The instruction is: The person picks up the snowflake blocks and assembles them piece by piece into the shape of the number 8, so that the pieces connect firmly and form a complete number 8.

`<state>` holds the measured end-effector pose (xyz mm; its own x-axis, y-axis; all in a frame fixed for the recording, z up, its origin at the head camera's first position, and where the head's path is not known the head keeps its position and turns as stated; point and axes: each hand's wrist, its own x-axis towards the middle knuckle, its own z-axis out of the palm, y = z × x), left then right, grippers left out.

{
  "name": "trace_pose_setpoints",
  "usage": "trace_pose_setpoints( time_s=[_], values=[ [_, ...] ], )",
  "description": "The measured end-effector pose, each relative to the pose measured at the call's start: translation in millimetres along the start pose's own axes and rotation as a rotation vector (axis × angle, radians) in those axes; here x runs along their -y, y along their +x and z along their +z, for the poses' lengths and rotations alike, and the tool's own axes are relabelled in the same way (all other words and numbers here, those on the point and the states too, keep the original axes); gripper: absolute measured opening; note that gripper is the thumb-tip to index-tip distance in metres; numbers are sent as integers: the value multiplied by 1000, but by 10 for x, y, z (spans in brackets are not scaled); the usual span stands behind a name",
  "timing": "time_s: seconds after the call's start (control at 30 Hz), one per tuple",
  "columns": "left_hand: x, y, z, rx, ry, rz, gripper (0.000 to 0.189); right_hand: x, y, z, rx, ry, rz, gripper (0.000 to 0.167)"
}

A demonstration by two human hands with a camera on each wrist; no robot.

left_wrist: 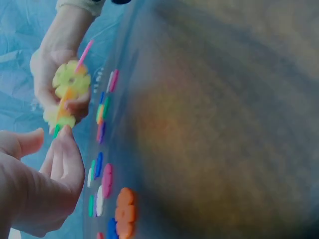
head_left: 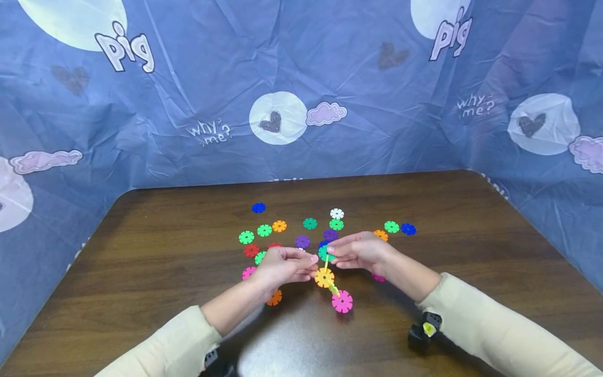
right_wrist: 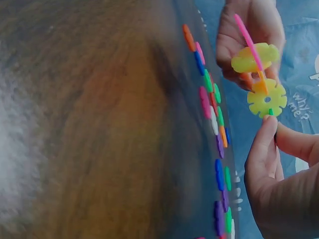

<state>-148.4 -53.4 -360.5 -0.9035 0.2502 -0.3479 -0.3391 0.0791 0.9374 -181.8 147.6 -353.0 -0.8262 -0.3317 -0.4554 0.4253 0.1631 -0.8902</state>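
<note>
Over the near middle of the table hangs a chain of notched plastic discs. It runs from a teal-green disc (head_left: 323, 254) through a yellow disc (right_wrist: 266, 99), an orange disc (head_left: 324, 278) and another yellow disc (left_wrist: 71, 79) to a pink disc (head_left: 342, 302). My right hand (head_left: 360, 252) pinches the green disc at the top between thumb and fingertips. From the other side my left hand (head_left: 288, 266) reaches in, fingertips right beside the orange and green discs. Its thumb stands apart from its fingers in the left wrist view.
Several loose discs lie on the brown table (head_left: 188, 235) behind and beside the hands, among them a blue disc (head_left: 258, 208), a white disc (head_left: 336, 213) and a red disc (head_left: 252, 250). A blue printed cloth (head_left: 282, 57) hangs behind the table.
</note>
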Motion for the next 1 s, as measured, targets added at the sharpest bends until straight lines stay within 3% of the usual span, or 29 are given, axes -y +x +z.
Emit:
trace_pose_setpoints(
  time_s=[0.17, 0.43, 0.67, 0.9, 1.0],
  values=[
    [-34, 35, -23, -64, -39, -5, 23, -5, -18, 45, 19, -27, -13, 39],
    [-36, 28, -28, -12, -50, -28, 26, 33, -38, 119, 23, -42, -32, 37],
    [-10, 17, 1, -8, -52, -40, 24, -31, -54, 139, 33, -82, -63, 35],
    [-10, 26, 7, -28, -27, -31, 21, -47, -130, -60, 104, -186, -115, 40],
    [-20, 28, -10, -45, -41, -27, 21, -49, -187, -241, 67, -271, -140, 42]
  ],
)
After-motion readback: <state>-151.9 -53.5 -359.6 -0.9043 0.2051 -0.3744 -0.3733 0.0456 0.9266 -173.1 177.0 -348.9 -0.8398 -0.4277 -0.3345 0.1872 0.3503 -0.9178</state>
